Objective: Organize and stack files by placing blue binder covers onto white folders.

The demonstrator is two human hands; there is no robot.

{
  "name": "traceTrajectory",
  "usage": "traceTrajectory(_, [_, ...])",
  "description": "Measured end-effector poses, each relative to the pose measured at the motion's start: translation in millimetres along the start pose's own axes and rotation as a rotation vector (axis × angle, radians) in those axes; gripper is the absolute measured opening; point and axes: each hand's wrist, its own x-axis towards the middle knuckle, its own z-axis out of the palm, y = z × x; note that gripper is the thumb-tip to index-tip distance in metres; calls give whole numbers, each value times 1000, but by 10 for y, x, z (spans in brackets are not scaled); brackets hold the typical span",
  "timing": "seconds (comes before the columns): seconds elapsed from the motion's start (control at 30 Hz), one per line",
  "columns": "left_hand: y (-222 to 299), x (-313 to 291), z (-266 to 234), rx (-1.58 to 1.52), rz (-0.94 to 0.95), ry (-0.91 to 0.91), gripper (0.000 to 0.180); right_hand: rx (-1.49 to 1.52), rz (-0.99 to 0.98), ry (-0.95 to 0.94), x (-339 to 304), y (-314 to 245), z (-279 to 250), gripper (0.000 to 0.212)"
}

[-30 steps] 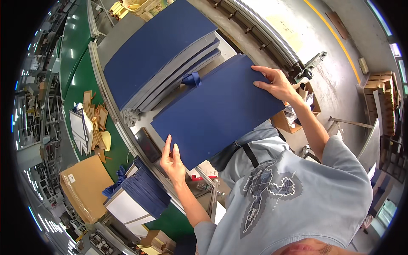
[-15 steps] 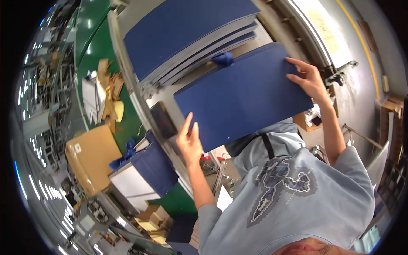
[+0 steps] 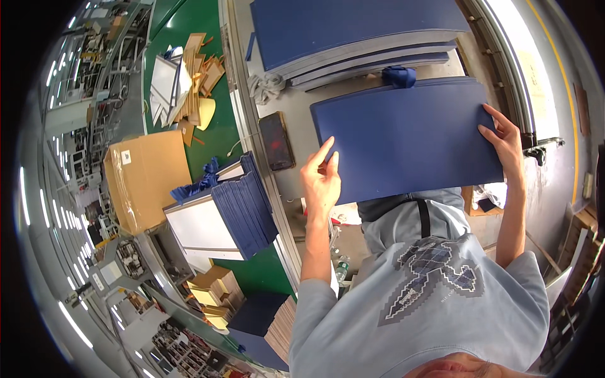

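Observation:
A stack of dark blue flat boards (image 3: 409,142) lies across the space in front of my body, several layers showing along its far edge. My left hand (image 3: 322,179) holds its left edge, fingertips resting at the side. At the opposite end, my right hand (image 3: 506,143) grips the right edge, thumb and fingers on the corner area. The undersides of the boards and some of my fingers are hidden. A bunched dark blue ribbon or cloth (image 3: 399,77) touches the far edge of the stack.
Larger blue boards (image 3: 359,28) are piled beyond. To the left are a dark phone-like slab (image 3: 277,140), blue-and-white folders (image 3: 242,208) with ribbons, a cardboard box (image 3: 149,179) and board scraps (image 3: 189,82) on a green surface (image 3: 220,120). A metal rail (image 3: 510,82) runs along the right.
The whole view has swung, so the surroundings sit farther right. The held stack looks more level than before, and both hands still hold its ends.

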Motion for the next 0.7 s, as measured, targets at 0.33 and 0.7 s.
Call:
traceTrajectory(0.33, [80, -34, 73, 206, 126, 109, 36, -30, 15, 17, 36, 40, -6, 56])
traceTrajectory(0.7, [-229, -129, 174, 393, 447, 373, 31, -1251, -523, 254, -161, -132, 167, 51])
